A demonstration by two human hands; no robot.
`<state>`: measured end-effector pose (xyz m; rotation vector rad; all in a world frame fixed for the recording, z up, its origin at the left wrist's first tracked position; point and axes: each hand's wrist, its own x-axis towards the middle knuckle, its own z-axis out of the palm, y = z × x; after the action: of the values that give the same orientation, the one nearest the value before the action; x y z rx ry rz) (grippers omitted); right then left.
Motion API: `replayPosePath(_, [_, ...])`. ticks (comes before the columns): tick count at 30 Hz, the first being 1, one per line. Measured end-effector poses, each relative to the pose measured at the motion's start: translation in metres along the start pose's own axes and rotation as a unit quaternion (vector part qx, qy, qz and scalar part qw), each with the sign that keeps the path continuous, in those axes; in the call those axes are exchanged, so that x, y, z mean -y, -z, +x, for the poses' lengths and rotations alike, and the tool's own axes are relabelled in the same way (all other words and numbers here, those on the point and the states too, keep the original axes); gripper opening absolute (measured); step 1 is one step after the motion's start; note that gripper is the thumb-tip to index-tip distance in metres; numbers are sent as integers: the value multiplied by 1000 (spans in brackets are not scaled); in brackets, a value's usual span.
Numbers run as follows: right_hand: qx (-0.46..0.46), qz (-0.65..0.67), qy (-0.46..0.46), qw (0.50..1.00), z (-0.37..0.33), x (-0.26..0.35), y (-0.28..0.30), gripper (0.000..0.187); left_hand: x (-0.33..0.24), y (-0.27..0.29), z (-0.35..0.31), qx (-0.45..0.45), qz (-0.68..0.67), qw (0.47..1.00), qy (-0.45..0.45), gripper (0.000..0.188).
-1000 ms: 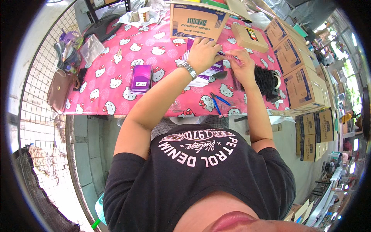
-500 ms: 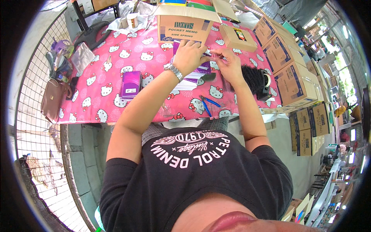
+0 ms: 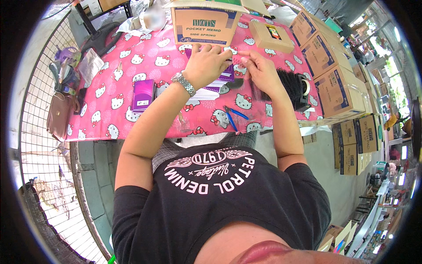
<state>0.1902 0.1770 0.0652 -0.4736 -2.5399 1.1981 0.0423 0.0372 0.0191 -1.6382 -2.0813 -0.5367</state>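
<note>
Two hands, the left hand (image 3: 205,66) and the right hand (image 3: 260,70), are working over one pink patterned tabletop (image 3: 132,70). One large open cardboard box (image 3: 205,25) is standing at the far edge, with one small flat brown box (image 3: 270,36) lying beside it. One purple notebook (image 3: 143,94) is lying apart, one pair of blue-handled pliers (image 3: 233,116) is lying near the front edge, and one brown handbag (image 3: 59,115) is hanging at the left. At least five stacked cartons (image 3: 338,83) are standing to the right.

On the pink-covered bench (image 3: 132,70), the left hand (image 3: 204,66) presses flat on a stack of purple notepads (image 3: 220,83), while the right hand (image 3: 261,70) pinches its edge just beside. Blue pliers (image 3: 233,116) lie near; a cardboard box (image 3: 204,24) stands behind, black combs (image 3: 290,86) to the right.
</note>
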Motion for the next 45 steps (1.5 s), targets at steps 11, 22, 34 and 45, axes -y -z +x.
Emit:
replayPosePath(11, [-132,-356,-108,919,43,-226,-133,49,6,-1,6,34,-74,996,23,23])
replayPosePath(22, [315,534,108,777,75,-55,25,60,26,-9,2,-58,-106,990,76,39])
replayPosePath(34, [272,297,76,912,83,-49,26,65,35,-6,12,5,-125,991,50,43])
replayPosePath(45, [296,380,112,869,79,-31,19,59,36,-5,10,-4,-146,987,62,48])
